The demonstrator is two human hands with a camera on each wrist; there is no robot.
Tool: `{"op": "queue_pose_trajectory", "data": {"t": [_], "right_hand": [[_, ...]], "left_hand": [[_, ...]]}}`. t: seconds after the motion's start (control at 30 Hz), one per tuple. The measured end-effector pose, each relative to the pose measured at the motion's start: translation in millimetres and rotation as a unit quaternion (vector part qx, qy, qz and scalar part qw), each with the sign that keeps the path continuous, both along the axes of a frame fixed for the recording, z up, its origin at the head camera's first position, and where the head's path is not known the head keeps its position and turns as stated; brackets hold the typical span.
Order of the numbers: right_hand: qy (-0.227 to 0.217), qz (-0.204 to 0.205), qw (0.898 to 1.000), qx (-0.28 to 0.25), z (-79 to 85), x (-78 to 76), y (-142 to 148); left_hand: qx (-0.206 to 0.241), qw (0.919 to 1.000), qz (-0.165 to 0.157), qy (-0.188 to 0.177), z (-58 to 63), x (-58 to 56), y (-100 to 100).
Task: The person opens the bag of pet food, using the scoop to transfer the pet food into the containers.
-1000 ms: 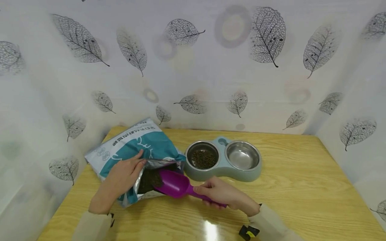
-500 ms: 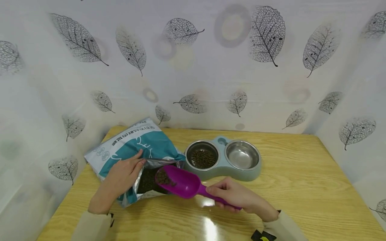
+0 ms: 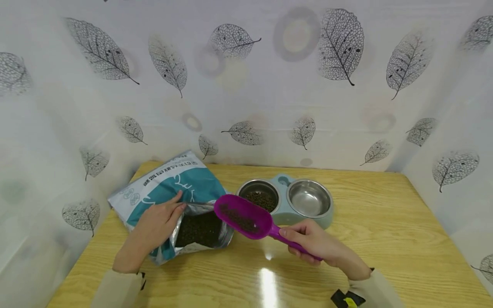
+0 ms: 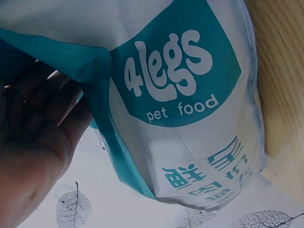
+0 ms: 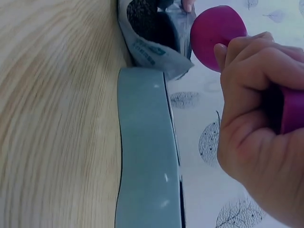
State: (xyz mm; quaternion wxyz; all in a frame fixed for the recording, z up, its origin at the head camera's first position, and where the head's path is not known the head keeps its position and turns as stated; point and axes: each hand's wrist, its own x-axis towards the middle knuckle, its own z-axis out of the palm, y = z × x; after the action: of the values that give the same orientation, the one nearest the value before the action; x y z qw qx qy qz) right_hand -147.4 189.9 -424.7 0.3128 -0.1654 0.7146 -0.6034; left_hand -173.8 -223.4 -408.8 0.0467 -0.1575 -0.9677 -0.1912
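My left hand (image 3: 159,222) grips the pet food bag (image 3: 204,179) beside its opening, with the thumb near the silver rim. In the left wrist view its fingers (image 4: 57,97) go partly behind the bag's teal fold. Brown kibble shows inside the mouth, which faces the front right. My right hand (image 3: 312,241) holds a purple scoop (image 3: 265,222) by the handle. Kibble (image 3: 240,218) lies along the scoop's bowl, which is up over the table between the bag and the double feeder, overlapping the left steel bowl in the head view.
The blue-grey double feeder (image 3: 283,207) stands behind the scoop. Kibble sits in its left steel bowl (image 3: 252,184); the right steel bowl (image 3: 310,199) is bare. A leaf-printed curtain (image 3: 269,98) hangs around the wood-grain table (image 3: 385,222).
The scoop has come out of the bag's mouth, moving right and up with kibble in it, and has levelled. My left hand and the bag stay in place.
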Motion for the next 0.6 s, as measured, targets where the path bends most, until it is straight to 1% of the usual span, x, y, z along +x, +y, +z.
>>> {"op": "queue_pose_trajectory", "data": {"t": [0.07,0.2,0.37,0.47,0.5,0.6], "right_hand": [[0.007,-0.010,1.000,0.008,0.9,-1.1,5.6],[0.037,-0.032,0.998,0.030,6.3,-4.3,16.6],[0.076,-0.063,0.992,0.077,16.0,-11.1,25.7],[0.108,-0.081,0.984,0.118,21.6,-15.2,28.1],[0.124,-0.088,0.979,0.134,23.3,-16.4,28.3],[0.188,-0.103,0.958,0.193,27.2,-18.8,27.5]], "left_hand": [[0.001,1.0000,0.002,-0.002,-0.9,-0.7,0.0],[0.003,1.0000,0.001,-0.001,-1.7,-1.1,0.1],[0.003,1.0000,0.000,0.000,-1.0,-0.3,0.2],[0.001,1.0000,0.001,-0.004,-0.6,-0.4,0.3],[0.000,1.0000,0.001,-0.004,-0.4,-0.4,0.4],[-0.001,1.0000,0.001,-0.003,-0.2,-0.4,0.4]]}}
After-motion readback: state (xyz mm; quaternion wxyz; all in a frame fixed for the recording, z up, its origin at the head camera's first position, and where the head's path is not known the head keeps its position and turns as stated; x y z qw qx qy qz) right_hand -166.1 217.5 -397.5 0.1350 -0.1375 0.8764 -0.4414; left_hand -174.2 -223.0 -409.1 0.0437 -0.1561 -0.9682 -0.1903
